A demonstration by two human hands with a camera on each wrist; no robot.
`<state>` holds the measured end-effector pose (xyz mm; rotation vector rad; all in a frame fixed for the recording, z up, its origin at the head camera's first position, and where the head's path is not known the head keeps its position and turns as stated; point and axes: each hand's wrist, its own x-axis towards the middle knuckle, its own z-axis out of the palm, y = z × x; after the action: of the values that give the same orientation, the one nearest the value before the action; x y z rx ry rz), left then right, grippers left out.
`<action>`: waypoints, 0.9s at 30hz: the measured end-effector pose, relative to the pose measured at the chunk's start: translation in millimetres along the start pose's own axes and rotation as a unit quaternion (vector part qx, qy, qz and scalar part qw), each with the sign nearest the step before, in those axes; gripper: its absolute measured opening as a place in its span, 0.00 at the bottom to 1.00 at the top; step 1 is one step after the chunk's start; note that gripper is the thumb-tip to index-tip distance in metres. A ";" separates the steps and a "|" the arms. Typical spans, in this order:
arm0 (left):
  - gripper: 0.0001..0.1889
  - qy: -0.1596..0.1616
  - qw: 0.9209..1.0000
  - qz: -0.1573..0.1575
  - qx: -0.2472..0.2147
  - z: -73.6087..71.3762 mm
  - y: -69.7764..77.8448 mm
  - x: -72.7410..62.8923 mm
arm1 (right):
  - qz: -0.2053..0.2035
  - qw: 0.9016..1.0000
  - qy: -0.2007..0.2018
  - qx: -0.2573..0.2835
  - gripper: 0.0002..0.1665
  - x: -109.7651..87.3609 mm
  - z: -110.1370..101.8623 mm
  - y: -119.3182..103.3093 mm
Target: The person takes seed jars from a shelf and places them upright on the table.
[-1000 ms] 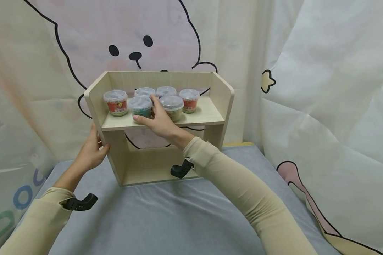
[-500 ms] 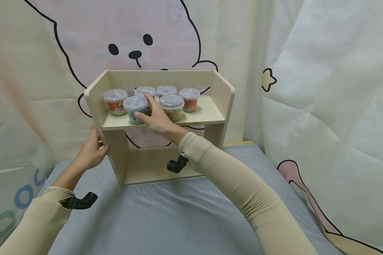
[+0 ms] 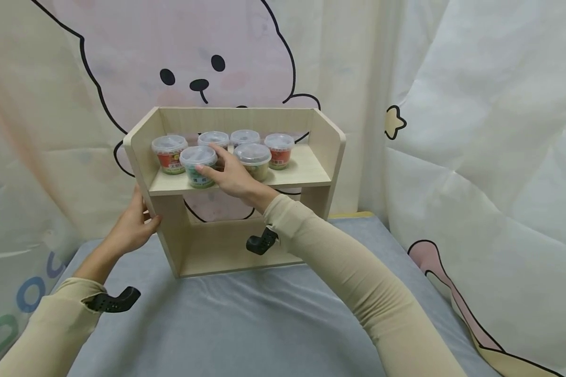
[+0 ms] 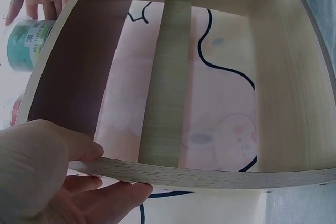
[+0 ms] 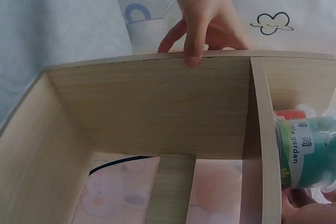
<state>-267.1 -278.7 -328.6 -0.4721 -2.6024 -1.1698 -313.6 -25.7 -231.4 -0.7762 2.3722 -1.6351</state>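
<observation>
A small wooden shelf (image 3: 236, 246) with two levels stands on a grey-blue cloth. My left hand (image 3: 134, 225) grips the edge of its left side panel; in the left wrist view the thumb lies inside and the fingers outside. On the upper board, my right hand (image 3: 236, 178) holds a lidded plastic cup with a teal label (image 3: 198, 165) near the front edge. The right wrist view shows this label (image 5: 307, 148) close up, printed "little garden". Thumb and fingers come round the cup from its right side. Its far side is hidden in the head view.
Several other lidded cups share the upper board: a red-labelled cup (image 3: 171, 157) at left, another red one (image 3: 280, 154) at right, a clear-lidded cup (image 3: 253, 162) in front, and two behind. The shelf's right side panel (image 3: 327, 144) rises past them. Printed curtains (image 3: 476, 131) surround the table.
My right hand has shifted left with the teal-labelled cup, bringing it nearer the front edge and apart from the clear-lidded cup. The left hand keeps its grip on the shelf.
</observation>
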 end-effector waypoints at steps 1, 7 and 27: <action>0.53 0.000 1.000 0.001 0.000 -0.1 -0.1 -0.7 | -0.001 1.000 -0.001 0.002 0.42 -0.4 0.2 0.0; 0.53 -0.004 1.000 0.007 -0.012 -0.5 -1.1 -3.7 | -0.017 1.000 -0.004 0.022 0.40 -5.8 3.2 -1.5; 0.52 -0.002 1.000 0.010 -0.013 -0.1 -2.1 -1.1 | -0.061 0.995 -0.056 0.052 0.39 -44.5 5.5 -3.6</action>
<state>-266.9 -280.3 -330.3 -0.5042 -2.5819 -1.1988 -272.3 -9.1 -237.3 -0.9820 2.1850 -1.6963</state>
